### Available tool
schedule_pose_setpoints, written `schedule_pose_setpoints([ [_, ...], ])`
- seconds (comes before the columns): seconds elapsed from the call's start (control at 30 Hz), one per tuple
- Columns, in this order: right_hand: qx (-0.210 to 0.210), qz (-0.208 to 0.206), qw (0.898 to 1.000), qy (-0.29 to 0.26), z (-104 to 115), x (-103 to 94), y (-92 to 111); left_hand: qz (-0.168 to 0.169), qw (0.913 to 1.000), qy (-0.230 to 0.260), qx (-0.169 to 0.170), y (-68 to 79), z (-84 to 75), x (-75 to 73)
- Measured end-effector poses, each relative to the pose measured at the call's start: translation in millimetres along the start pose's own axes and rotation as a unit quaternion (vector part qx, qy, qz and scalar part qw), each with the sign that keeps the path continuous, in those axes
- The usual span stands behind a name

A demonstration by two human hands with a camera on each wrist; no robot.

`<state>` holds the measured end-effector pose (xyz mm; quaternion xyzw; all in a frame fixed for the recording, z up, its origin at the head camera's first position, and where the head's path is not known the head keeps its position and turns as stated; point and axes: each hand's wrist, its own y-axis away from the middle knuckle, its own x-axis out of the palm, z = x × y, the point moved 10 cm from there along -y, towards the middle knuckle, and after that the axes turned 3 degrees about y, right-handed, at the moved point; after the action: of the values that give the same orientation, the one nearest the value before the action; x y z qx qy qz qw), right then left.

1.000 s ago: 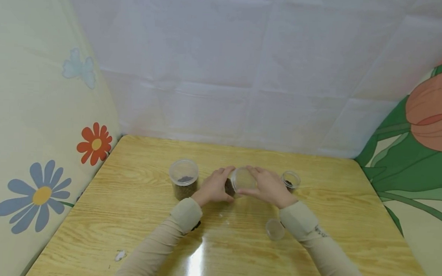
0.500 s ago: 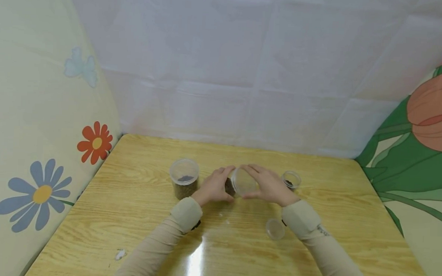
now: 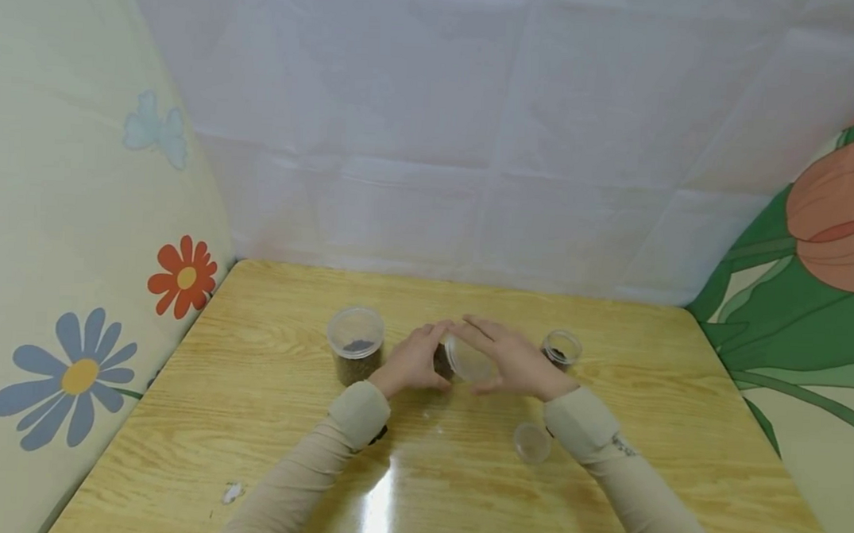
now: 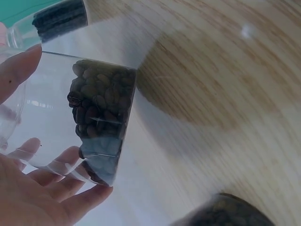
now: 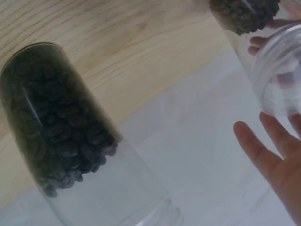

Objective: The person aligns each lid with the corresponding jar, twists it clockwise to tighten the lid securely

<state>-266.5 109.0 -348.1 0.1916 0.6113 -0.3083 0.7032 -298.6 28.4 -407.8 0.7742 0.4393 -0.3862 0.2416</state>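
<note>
My left hand (image 3: 417, 359) grips a clear jar (image 4: 51, 94) partly filled with dark coffee beans (image 4: 101, 103). Its thumb and fingers wrap the wall, and the jar is held just above the wooden table. By the jar's round top (image 3: 471, 359) is my right hand (image 3: 512, 358), fingers spread and fairly straight. In the right wrist view those fingers lie beside the clear ridged rim (image 5: 282, 75); contact is hard to tell. Whether a lid covers this top cannot be made out. A smaller clear jar (image 3: 562, 350) with dark beans stands right of my hands.
A larger clear jar (image 3: 356, 351) of dark contents stands left of my hands. A small clear round lid (image 3: 531, 443) lies on the table (image 3: 460, 490) near my right sleeve. A white scrap (image 3: 233, 492) lies at the front left. Cloths hang behind and at both sides.
My right hand's fingers have loosened and spread from around the jar's top, and the hand has shifted slightly right. The left hand holds the jar in nearly the same place.
</note>
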Motion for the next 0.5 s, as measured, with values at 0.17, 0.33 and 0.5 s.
schedule_pose_setpoints([
  [0.17,-0.025,-0.005,1.0,-0.009,3.6,2.7,1.7,0.011,0.9999,-0.001,-0.003,-0.9,0.2,2.6],
  [0.33,-0.013,-0.022,1.0,-0.005,2.3,-0.1,0.9,0.007,1.0,-0.003,0.002,-1.8,-0.3,2.7],
  [0.5,-0.001,-0.039,0.999,-0.016,1.5,-1.8,-0.5,-0.001,0.9999,-0.009,0.009,-1.6,-1.9,1.9],
])
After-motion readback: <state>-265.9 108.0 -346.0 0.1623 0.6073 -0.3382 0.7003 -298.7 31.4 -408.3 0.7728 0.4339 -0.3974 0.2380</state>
